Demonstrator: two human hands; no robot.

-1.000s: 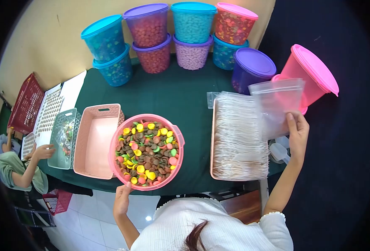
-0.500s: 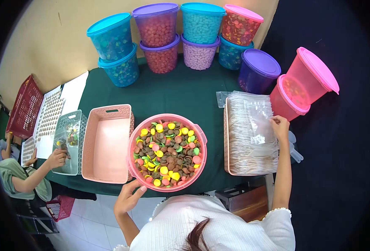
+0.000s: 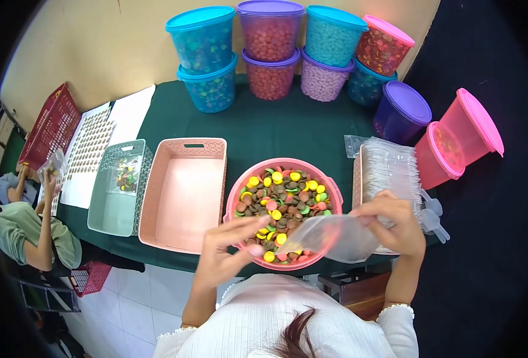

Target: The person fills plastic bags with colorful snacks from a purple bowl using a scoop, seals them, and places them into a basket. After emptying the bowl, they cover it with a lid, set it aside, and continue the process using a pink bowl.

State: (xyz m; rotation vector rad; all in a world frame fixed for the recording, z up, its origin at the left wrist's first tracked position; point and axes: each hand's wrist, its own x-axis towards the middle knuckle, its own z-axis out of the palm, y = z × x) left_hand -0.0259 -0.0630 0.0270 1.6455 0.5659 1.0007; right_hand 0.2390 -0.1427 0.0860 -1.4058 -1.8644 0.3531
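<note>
A round pink bowl point(image 3: 235, 192) full of brown, yellow, pink and green candy discs sits at the table's near edge. Over its near right side I hold a clear plastic bag point(image 3: 329, 236). My right hand point(image 3: 395, 224) grips the bag's right end. My left hand point(image 3: 229, 247) pinches its left end above the bowl's near rim. To the right stands a pink tray stacked with clear bags point(image 3: 390, 167).
An empty pink basket point(image 3: 183, 194) and a grey-green basket point(image 3: 118, 191) lie left of the bowl. Lidded candy tubs point(image 3: 270, 53) line the back; purple point(image 3: 401, 113) and pink point(image 3: 464, 137) tubs stand right. Another person point(image 3: 28, 230) sits at far left holding a small bag.
My right hand lifted a bag off the stack and brought it left over the bowl. My left hand left the bowl's rim and took the bag's other end. The view shifted.
</note>
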